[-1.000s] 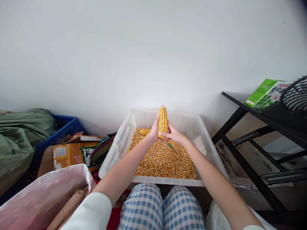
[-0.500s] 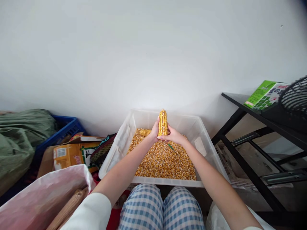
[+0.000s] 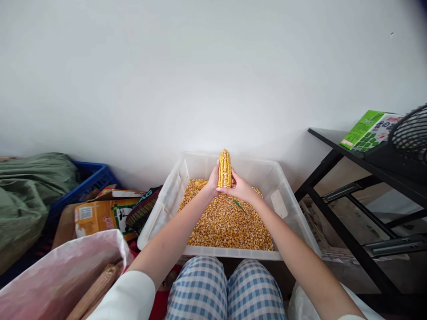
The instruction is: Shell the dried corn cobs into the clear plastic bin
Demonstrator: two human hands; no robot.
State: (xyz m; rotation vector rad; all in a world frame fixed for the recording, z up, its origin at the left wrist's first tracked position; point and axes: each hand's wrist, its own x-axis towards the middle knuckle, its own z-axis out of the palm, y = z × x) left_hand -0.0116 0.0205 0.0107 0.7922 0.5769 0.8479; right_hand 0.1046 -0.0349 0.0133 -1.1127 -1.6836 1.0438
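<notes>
An ear of corn (image 3: 224, 170) points upward between my hands, some of its kernel rows gone. My left hand (image 3: 214, 178) is closed around its left side. From the right and below, my right hand (image 3: 239, 188) grips the lower end. Beneath them a translucent plastic bin (image 3: 267, 171) holds a wide heap of loose corn kernels (image 3: 230, 224). Another ear of corn (image 3: 200, 183) lies on the heap to the left, partly hidden by my arm. A thin tool with a green part (image 3: 238, 204) rests on the kernels, right of my hands.
At lower left, an open white bag (image 3: 66, 262) contains bare cobs (image 3: 96, 291). Behind it are a yellow package (image 3: 96, 215) and a blue crate (image 3: 93, 173) with green cloth (image 3: 36, 178). A black metal-framed table (image 3: 328, 138) bearing a green box (image 3: 365, 129) stands right. A wall rises behind the bin.
Both hands have shifted slightly left and up with the ear of corn. The ear has turned a little, so a gap between its kernel rows faces me more.
</notes>
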